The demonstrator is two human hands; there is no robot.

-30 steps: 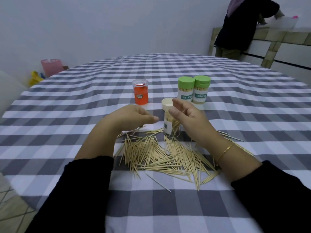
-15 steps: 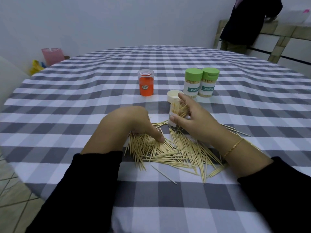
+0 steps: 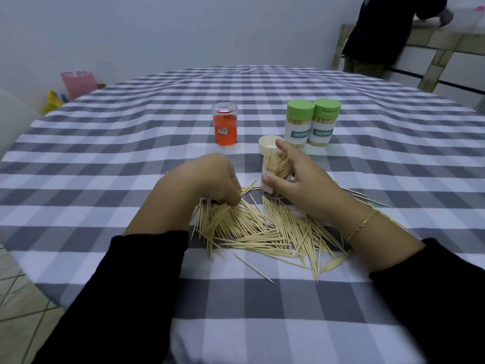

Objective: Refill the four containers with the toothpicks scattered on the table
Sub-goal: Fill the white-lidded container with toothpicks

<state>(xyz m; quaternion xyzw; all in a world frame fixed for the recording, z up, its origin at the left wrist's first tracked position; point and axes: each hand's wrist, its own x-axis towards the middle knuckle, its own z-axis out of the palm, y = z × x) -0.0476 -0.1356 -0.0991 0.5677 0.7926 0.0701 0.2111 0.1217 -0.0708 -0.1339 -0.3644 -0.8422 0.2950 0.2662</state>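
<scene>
View from my head, angled forward and down.
One wide-angle camera sits close over my hands, facing across the grey-and-white checked tablecloth (image 3: 131, 158) toward the far wall.

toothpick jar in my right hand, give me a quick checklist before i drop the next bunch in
1. Clear jar steadied by the right hand: ok, thumb and fingers are round it.
2. Jar mouth open: ok, its white lid lies on the table behind it.
3. Jar upright: cannot tell, the hand covers much of it.
4. Left hand has a bunch: ok, its fingers curl into the toothpick pile.
5. Room left in the jar: cannot tell, toothpicks already show inside.
6. Other containers out of the way: ok, the orange jar and two green-capped jars stand capped farther back.
</scene>
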